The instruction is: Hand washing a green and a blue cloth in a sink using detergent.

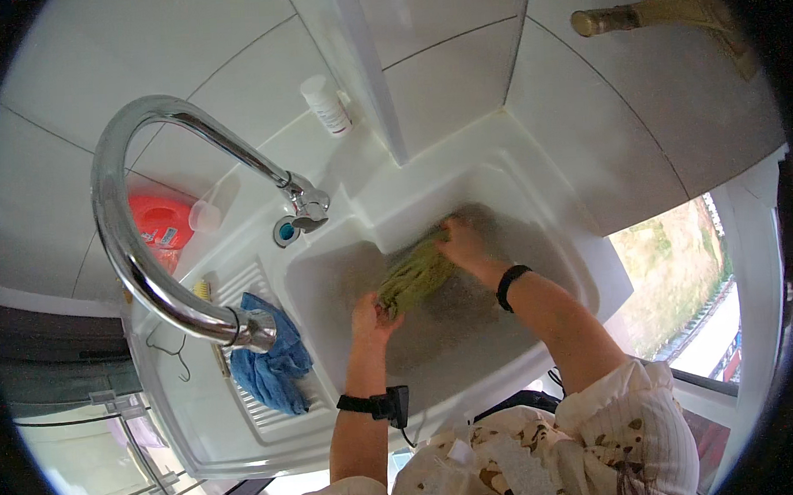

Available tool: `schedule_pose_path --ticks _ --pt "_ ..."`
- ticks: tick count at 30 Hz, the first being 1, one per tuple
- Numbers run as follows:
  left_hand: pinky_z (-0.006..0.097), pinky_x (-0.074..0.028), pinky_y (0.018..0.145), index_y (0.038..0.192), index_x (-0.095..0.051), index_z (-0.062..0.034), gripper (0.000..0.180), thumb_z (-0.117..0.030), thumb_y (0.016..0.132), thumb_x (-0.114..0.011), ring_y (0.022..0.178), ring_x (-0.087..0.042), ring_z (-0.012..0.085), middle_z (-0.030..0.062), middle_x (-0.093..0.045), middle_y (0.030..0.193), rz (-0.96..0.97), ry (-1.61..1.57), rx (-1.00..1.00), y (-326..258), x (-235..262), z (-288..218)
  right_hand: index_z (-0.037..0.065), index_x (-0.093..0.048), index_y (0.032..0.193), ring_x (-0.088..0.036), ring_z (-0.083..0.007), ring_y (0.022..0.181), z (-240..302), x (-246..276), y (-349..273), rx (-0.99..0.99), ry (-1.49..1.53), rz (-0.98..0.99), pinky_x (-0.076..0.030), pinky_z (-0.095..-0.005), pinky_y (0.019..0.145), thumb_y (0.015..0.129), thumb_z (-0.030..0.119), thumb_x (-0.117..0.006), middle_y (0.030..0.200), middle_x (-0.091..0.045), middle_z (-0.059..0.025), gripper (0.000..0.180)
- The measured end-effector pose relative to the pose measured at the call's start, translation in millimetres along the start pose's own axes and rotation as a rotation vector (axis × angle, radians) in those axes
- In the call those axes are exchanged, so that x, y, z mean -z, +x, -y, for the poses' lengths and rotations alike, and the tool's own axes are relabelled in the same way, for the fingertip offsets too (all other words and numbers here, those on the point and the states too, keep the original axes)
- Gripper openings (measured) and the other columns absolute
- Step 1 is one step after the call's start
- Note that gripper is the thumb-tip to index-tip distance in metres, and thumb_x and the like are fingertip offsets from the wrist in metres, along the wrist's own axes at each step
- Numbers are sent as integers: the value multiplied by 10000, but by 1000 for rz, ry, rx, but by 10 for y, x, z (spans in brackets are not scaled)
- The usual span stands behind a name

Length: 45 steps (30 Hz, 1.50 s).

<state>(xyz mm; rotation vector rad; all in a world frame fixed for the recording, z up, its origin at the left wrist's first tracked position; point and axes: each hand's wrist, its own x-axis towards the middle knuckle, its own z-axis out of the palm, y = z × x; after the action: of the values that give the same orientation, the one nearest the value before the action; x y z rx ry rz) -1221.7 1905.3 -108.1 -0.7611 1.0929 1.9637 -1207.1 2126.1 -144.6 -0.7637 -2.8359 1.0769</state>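
A wet, bunched olive-green cloth (415, 275) stretches between my two hands over the basin of a white laundry sink (328, 290). Its near left end is gripped in my left hand (373, 317). My right hand (464, 244) has its fingers closed on the far right end. Murky greyish water (458, 329) fills the lower part of the basin beneath the cloth. The fingertips of both hands are partly hidden by the cloth.
A tall curved chrome faucet (111, 198) arches over the left side. On the ribbed drainboard lies a blue cloth (271, 359), with a wire hanger (173, 353) beside it. A red detergent bottle (159, 224) and a white bottle (326, 105) stand along the back.
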Motion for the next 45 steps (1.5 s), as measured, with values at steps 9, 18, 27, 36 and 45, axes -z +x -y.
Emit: schedule_pose_path --ticks 9,18,27,36,45 --pt "601 -269 900 1330 -241 -126 560 -428 867 -332 1263 -162 341 122 -206 1375 -88 101 395 162 80 183 99 -551 1040 -535 -312 903 145 -821 -404 38 207 677 -446 -379 747 709 185 -599 1092 -505 -195 345" --pt "419 -464 787 1158 -432 -60 473 -404 833 -443 1016 -493 267 118 -485 1123 31 -293 -72 -352 -141 -30 56 -567 826 -547 -316 794 1481 231 -1179 578 334 46 -450 -402 653 712 207 -583 907 -520 -164 190" --pt "374 -495 770 1043 -498 -74 304 -313 863 -444 893 -565 237 82 -565 990 359 -263 -126 -486 -338 25 72 -536 777 -568 -315 745 1286 262 -799 586 168 63 -464 -422 590 720 303 -567 885 -532 -160 241" --pt "363 -467 805 1071 -444 8 344 -141 768 -509 945 -539 239 128 -518 1038 262 -77 -198 -1217 -436 -491 -14 -510 855 -476 -176 840 971 1191 -756 36 738 393 -367 -274 754 793 288 -558 859 -493 -84 312" --pt "232 -397 644 947 -424 11 360 -88 622 -542 754 -500 147 83 -491 848 313 143 -550 -2445 -1036 -677 -17 -573 761 -468 -304 807 1652 2674 -1475 704 878 274 -371 -370 688 626 105 -698 756 -547 -110 221"
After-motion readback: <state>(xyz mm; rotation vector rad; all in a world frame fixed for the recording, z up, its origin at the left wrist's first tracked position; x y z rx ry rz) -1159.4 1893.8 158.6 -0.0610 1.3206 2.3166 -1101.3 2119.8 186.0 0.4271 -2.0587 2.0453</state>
